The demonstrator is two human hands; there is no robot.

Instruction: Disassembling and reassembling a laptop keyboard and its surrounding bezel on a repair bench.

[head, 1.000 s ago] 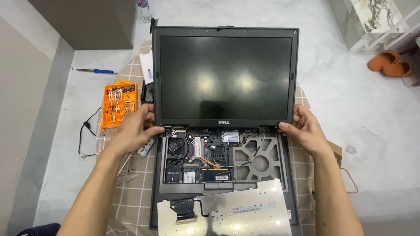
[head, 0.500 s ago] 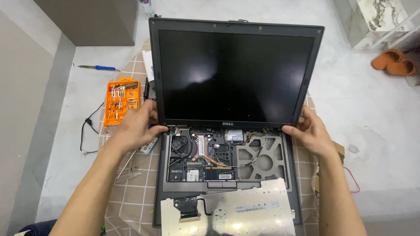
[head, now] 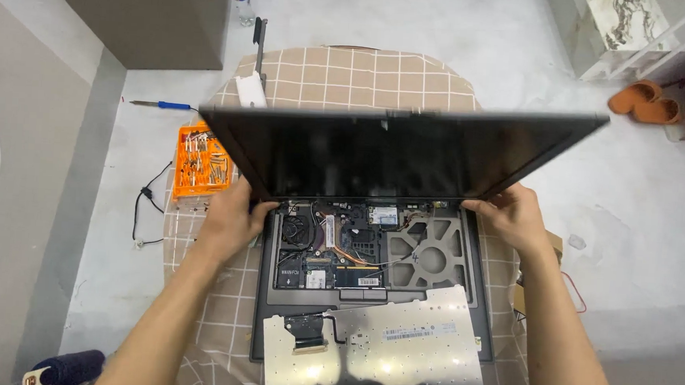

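Pale grey flooring spreads all around a small table [head: 349, 78] covered with a beige checked cloth, and an opened laptop sits on it in front of me. My left hand [head: 234, 217] grips the lower left corner of the laptop's screen panel [head: 392, 152], fingers curled around its edge near the hinge, at about nine o'clock from the exposed machine. My right hand [head: 515, 219] holds the lower right corner of the same panel, fingers wrapped over the edge, at about three o'clock. The panel is dark and tipped far forward towards me, so I see mostly its top edge and a shallow slice of the glass; it hangs between my two hands, touching both.

Below the panel, at six o'clock from my fingers, lies the laptop base [head: 371, 250] with its insides bare: a round fan [head: 297, 229] on the left, copper piping, and a grey spoked frame [head: 430, 257] on the right. Further towards me, a detached keyboard [head: 380, 349] rests upside down across the front of the base, silver back facing up, with a ribbon connector at its left.

At ten o'clock from my left hand, an orange tray of small tools [head: 198, 160] sits at the table's edge. Beyond it on the floor lies a blue-handled screwdriver [head: 162, 104]. A pair of orange sandals [head: 645, 104] sits on the floor at about two o'clock, well apart.
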